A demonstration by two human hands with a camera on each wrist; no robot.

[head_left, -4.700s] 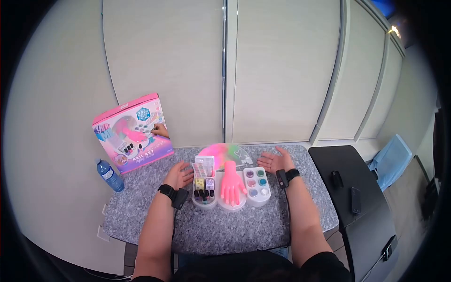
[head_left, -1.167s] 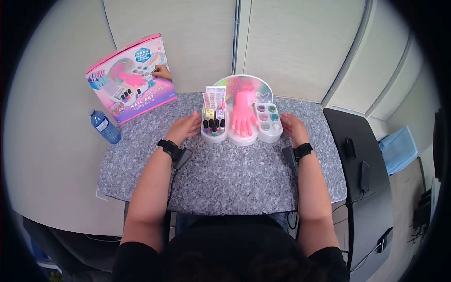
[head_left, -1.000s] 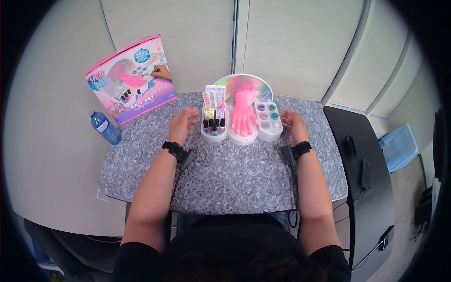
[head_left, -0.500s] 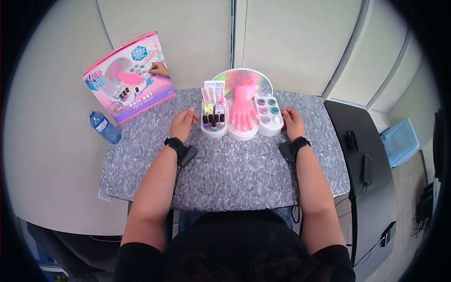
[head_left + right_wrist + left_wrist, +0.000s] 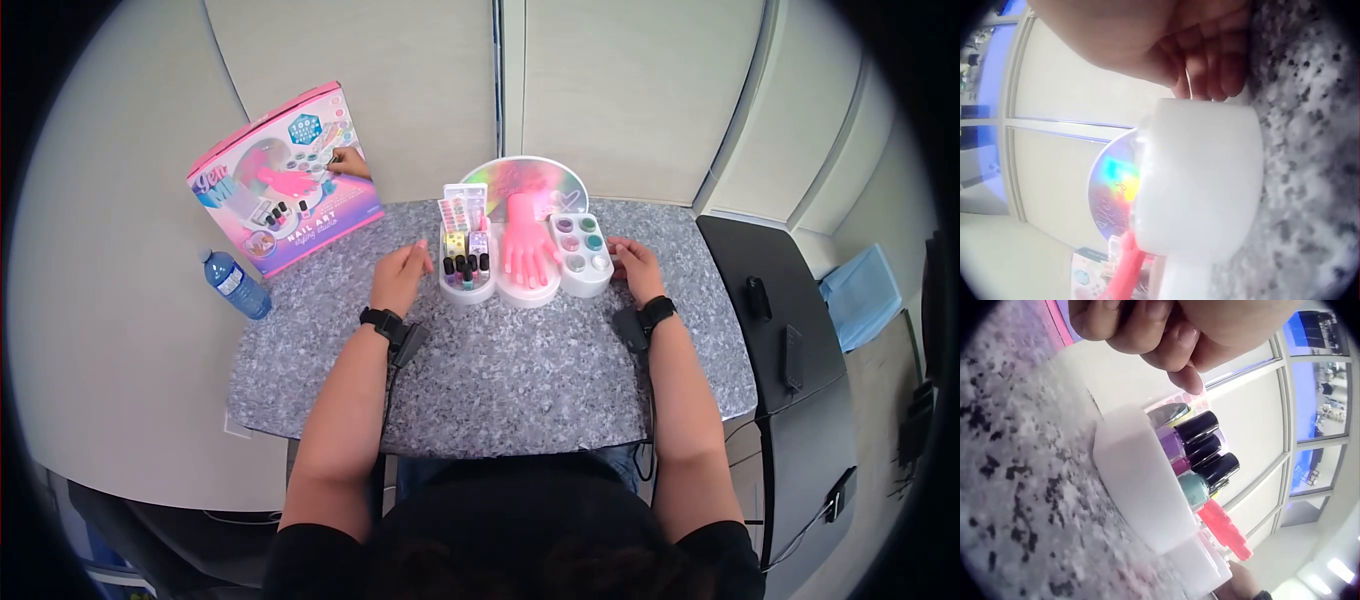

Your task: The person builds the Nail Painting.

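Observation:
In the head view, a nail art set stands on the table. My left hand (image 5: pixel 398 276) rests beside its left tray (image 5: pixel 466 296), fingers curled in, holding nothing. That tray carries several black-capped nail polish bottles (image 5: pixel 1194 487), two small rolls, one yellow (image 5: pixel 455 243) and one purple, and a nail sheet (image 5: pixel 453 214). In the middle a pink model hand (image 5: pixel 527 245) lies on a white base. My right hand (image 5: pixel 636 270) is at the outer side of the right tray (image 5: pixel 588 288), which has several glitter pots. In the right wrist view its relaxed fingertips are right at the tray wall (image 5: pixel 1204 175).
A shiny rainbow backboard (image 5: pixel 540 178) rises behind the set. The Gem Me box (image 5: pixel 285 185) and a blue water bottle (image 5: pixel 237 285) stand at the left of the speckled grey table (image 5: pixel 520 385). A black side table (image 5: pixel 780 310) adjoins on the right.
My hands have gone from outspread beside the set to closer in, with the left fingers now curled. The head view has tilted down and shifted slightly. The set stands as before.

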